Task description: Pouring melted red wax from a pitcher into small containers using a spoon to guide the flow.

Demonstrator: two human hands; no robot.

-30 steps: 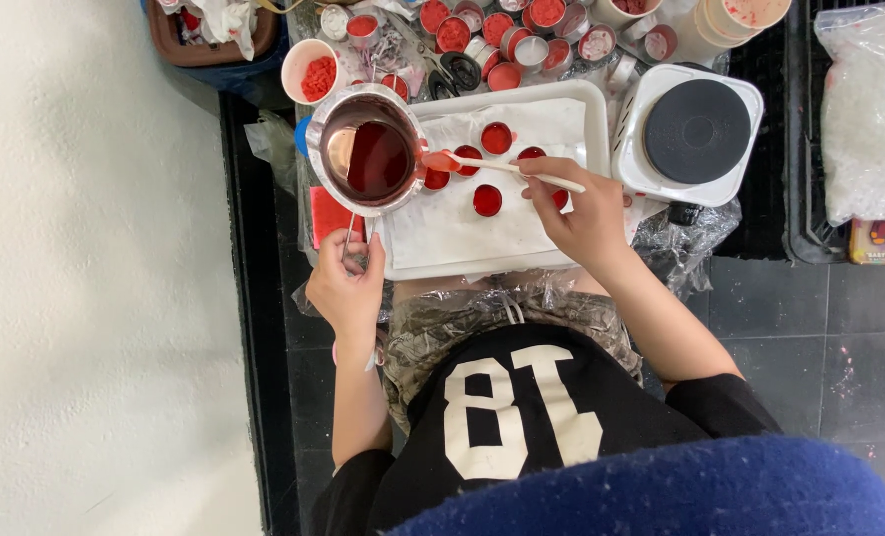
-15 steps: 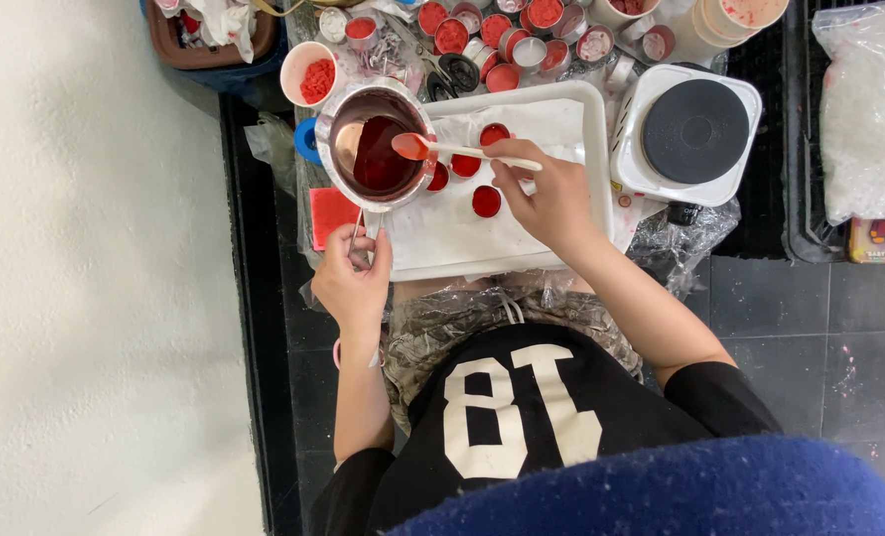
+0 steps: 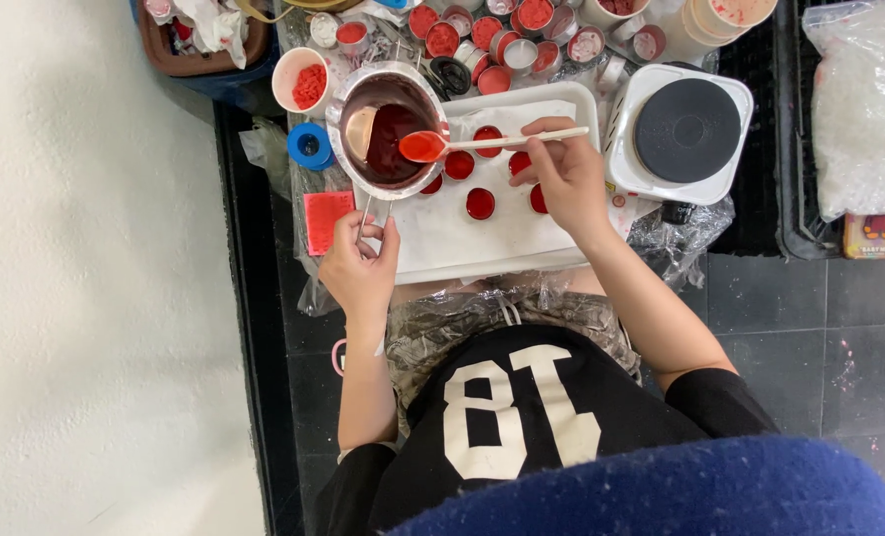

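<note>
Left hand (image 3: 361, 268) grip closed on the pot (image 3: 387, 129) handle. Right hand (image 3: 566, 177) grip holds the spoon (image 3: 482, 144), bowl over the pot rim. Filled red tins (image 3: 480, 203) lie at 6 o'clock from the spoon; hotplate (image 3: 688, 131) at 3 o'clock.

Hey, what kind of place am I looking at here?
Probably a small home craft workspace set up on the floor: a hot plate, a pot of melted red liquid, and rows of small round tins filled red.

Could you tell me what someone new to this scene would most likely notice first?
Probably the red: a metal pot of dark red liquid, held by its handle in the left hand, with the right hand holding a spoon of red liquid over its rim. Next, small round tins filled red on the white tray, and a hotplate to the right.
</note>
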